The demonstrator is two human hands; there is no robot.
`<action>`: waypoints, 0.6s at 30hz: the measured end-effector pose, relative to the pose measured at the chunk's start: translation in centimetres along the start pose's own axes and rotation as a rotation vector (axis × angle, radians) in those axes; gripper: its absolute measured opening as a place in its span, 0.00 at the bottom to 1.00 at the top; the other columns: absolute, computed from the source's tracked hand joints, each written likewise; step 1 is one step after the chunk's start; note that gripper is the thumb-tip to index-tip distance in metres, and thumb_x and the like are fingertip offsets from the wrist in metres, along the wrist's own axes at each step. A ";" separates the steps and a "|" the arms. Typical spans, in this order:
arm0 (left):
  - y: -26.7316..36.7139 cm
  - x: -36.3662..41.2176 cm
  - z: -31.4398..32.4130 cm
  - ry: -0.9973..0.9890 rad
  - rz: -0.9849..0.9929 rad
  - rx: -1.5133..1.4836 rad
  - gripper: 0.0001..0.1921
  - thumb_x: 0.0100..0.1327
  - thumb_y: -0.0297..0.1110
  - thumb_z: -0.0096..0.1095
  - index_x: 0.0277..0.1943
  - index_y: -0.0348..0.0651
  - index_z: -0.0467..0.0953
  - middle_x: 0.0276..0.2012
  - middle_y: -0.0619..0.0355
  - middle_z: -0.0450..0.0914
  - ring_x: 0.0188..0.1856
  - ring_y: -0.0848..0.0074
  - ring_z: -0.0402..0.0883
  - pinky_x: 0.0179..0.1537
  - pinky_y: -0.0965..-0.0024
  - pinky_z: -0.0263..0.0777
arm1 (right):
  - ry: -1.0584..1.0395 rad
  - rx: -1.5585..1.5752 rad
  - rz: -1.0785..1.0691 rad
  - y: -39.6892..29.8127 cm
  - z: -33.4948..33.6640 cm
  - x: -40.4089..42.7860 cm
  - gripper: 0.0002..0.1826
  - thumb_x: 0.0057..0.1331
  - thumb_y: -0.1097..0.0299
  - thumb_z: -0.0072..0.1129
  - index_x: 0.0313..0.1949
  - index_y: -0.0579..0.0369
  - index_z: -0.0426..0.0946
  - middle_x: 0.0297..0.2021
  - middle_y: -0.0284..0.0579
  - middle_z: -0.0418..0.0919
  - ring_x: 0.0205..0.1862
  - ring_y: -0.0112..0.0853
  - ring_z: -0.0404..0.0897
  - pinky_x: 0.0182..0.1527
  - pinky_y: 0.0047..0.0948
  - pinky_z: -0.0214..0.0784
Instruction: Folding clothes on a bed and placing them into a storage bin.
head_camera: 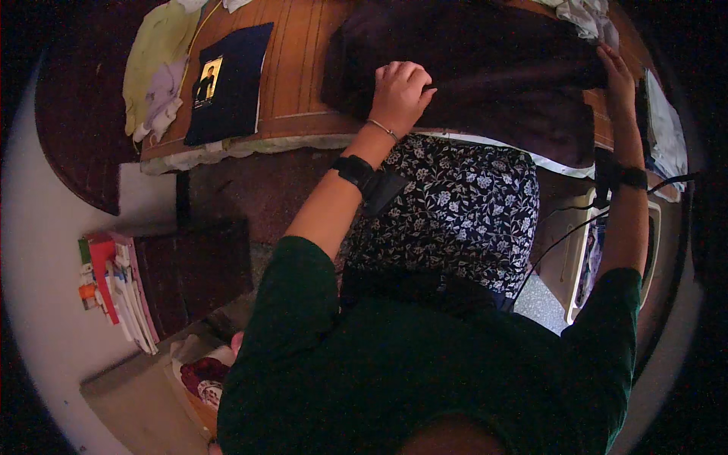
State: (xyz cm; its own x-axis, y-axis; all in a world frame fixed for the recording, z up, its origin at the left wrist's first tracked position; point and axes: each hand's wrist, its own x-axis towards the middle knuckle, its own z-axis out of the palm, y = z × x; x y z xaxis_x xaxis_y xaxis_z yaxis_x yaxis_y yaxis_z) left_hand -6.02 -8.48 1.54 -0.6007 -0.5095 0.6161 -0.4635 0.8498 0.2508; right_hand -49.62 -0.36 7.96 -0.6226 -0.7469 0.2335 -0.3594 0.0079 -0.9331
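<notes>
A dark garment [483, 68] lies spread over the wooden-patterned table top [301, 62] and hangs over its near edge. My left hand [401, 91] rests at the garment's left part with curled fingers; whether cloth is pinched in them cannot be told. At the garment's right end is my right hand [619, 71], its fingers at the edge of the dark cloth, beside a crumpled pale cloth [586, 17]. Both wrists wear black bands. Left of the garment lies a folded dark blue cloth [236, 85] with a lit phone screen or printed picture [207, 82] on it.
A yellow-green cloth [153, 51] and a lilac cloth [162, 96] lie at the table's left end. Folded pale cloth [665, 131] is at the far right, above a cream-rimmed bin [571, 273]. Black cables run near my right forearm. Papers and books [122, 284] stand at lower left.
</notes>
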 end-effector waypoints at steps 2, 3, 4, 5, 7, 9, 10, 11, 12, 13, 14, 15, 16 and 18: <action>0.1 0.2 -0.4 -0.001 0.008 -0.045 0.11 0.49 0.33 0.69 0.33 0.47 0.72 0.38 0.61 0.75 0.44 0.65 0.72 0.48 0.61 0.61 | -0.004 -0.015 -0.021 0.4 -0.3 0.1 0.19 0.64 0.62 0.55 0.52 0.55 0.76 0.54 0.40 0.75 0.57 0.28 0.71 0.61 0.26 0.57; 0.2 0.3 -0.6 -0.002 0.013 -0.068 0.12 0.48 0.33 0.69 0.32 0.47 0.71 0.38 0.61 0.75 0.44 0.65 0.72 0.48 0.61 0.61 | -0.008 -0.010 -0.017 0.6 -0.4 0.1 0.19 0.64 0.62 0.54 0.52 0.55 0.76 0.54 0.40 0.75 0.57 0.28 0.71 0.61 0.26 0.58; 0.3 0.4 -0.8 -0.011 0.022 -0.074 0.12 0.48 0.32 0.69 0.32 0.47 0.71 0.38 0.61 0.76 0.44 0.65 0.72 0.47 0.61 0.61 | -0.012 -0.005 -0.013 0.7 -0.5 0.1 0.19 0.65 0.62 0.54 0.52 0.55 0.76 0.54 0.40 0.75 0.57 0.28 0.71 0.60 0.26 0.58; 0.4 0.4 -1.1 -0.020 0.028 -0.078 0.12 0.47 0.32 0.70 0.32 0.47 0.71 0.38 0.61 0.76 0.44 0.65 0.72 0.47 0.61 0.61 | -0.019 0.000 -0.007 0.6 -0.4 -0.1 0.18 0.65 0.62 0.54 0.52 0.55 0.76 0.54 0.40 0.75 0.57 0.29 0.71 0.60 0.26 0.58; 0.5 0.0 -1.3 -0.093 0.010 -0.047 0.14 0.46 0.30 0.70 0.33 0.47 0.71 0.38 0.60 0.75 0.45 0.64 0.72 0.47 0.61 0.61 | -0.038 -0.072 -0.022 0.4 -0.8 -0.7 0.19 0.64 0.61 0.55 0.52 0.56 0.76 0.53 0.41 0.76 0.56 0.29 0.72 0.59 0.27 0.59; 0.3 -0.6 -1.1 -0.216 -0.033 0.021 0.15 0.45 0.30 0.71 0.35 0.47 0.71 0.39 0.60 0.75 0.46 0.64 0.71 0.47 0.60 0.61 | -0.060 -0.279 -0.072 1.5 -2.0 -0.8 0.20 0.63 0.60 0.56 0.52 0.56 0.76 0.52 0.40 0.77 0.54 0.29 0.73 0.58 0.27 0.60; 0.3 -0.8 -1.0 -0.208 -0.038 -0.022 0.16 0.45 0.29 0.71 0.36 0.47 0.71 0.39 0.59 0.75 0.46 0.64 0.71 0.48 0.60 0.61 | -0.070 -0.452 -0.113 3.7 -3.7 -0.5 0.20 0.63 0.59 0.57 0.51 0.56 0.76 0.51 0.40 0.77 0.53 0.29 0.73 0.57 0.27 0.61; 0.3 -1.1 -0.8 -0.201 -0.045 -0.065 0.17 0.45 0.29 0.71 0.37 0.47 0.71 0.39 0.59 0.75 0.46 0.64 0.71 0.48 0.60 0.61 | -0.084 -0.624 -0.152 5.4 -4.6 -0.4 0.20 0.62 0.59 0.58 0.51 0.55 0.76 0.50 0.40 0.78 0.53 0.29 0.74 0.57 0.28 0.61; 0.4 -1.4 -1.0 -0.196 -0.059 -0.100 0.17 0.44 0.29 0.71 0.38 0.47 0.71 0.39 0.59 0.75 0.47 0.64 0.71 0.49 0.60 0.61 | -0.115 -0.559 -0.078 5.7 -4.2 -1.4 0.21 0.62 0.58 0.59 0.51 0.55 0.76 0.50 0.40 0.78 0.52 0.29 0.74 0.57 0.28 0.61; 0.6 -1.7 -1.2 -0.144 -0.072 -0.079 0.17 0.44 0.29 0.70 0.38 0.47 0.71 0.39 0.60 0.75 0.47 0.64 0.72 0.48 0.60 0.61 | -0.145 -0.494 -0.004 5.9 -4.1 -2.7 0.21 0.61 0.58 0.59 0.51 0.55 0.76 0.49 0.40 0.78 0.52 0.29 0.74 0.56 0.29 0.61; 1.0 -1.7 -1.7 -0.092 -0.086 -0.051 0.17 0.44 0.29 0.70 0.38 0.48 0.71 0.39 0.61 0.75 0.46 0.64 0.72 0.48 0.59 0.61 | -0.176 -0.424 0.068 5.6 -3.5 -4.0 0.22 0.61 0.58 0.60 0.51 0.55 0.76 0.49 0.41 0.78 0.51 0.29 0.74 0.56 0.29 0.61; 1.1 -1.7 -2.2 -0.038 -0.098 -0.027 0.17 0.44 0.29 0.69 0.38 0.48 0.71 0.38 0.62 0.75 0.46 0.64 0.72 0.48 0.59 0.61 | -0.180 -0.446 0.125 4.7 -2.8 -5.0 0.22 0.61 0.58 0.60 0.52 0.55 0.75 0.49 0.41 0.78 0.52 0.30 0.74 0.57 0.29 0.61; 0.7 -1.8 -2.2 -0.026 -0.100 -0.015 0.16 0.44 0.29 0.68 0.37 0.49 0.71 0.37 0.62 0.74 0.45 0.64 0.72 0.48 0.59 0.61 | -0.184 -0.468 0.183 3.9 -2.0 -5.9 0.22 0.62 0.59 0.60 0.52 0.55 0.75 0.50 0.42 0.77 0.52 0.30 0.73 0.57 0.29 0.61; -0.3 -1.8 -1.7 0.000 -0.095 -0.001 0.14 0.45 0.29 0.67 0.36 0.49 0.72 0.35 0.62 0.74 0.44 0.65 0.72 0.47 0.59 0.62 | -0.185 -0.470 0.127 2.7 -1.6 -6.9 0.21 0.62 0.61 0.59 0.53 0.56 0.74 0.51 0.44 0.76 0.52 0.30 0.73 0.57 0.29 0.61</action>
State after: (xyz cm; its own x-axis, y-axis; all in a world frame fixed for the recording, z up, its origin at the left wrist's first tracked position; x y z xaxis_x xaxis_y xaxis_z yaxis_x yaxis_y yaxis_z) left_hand -3.69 -7.64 1.65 -0.5538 -0.5878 0.5897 -0.5179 0.7978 0.3087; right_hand -47.42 5.83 4.24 -0.5635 -0.8254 0.0345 -0.5889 0.3721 -0.7175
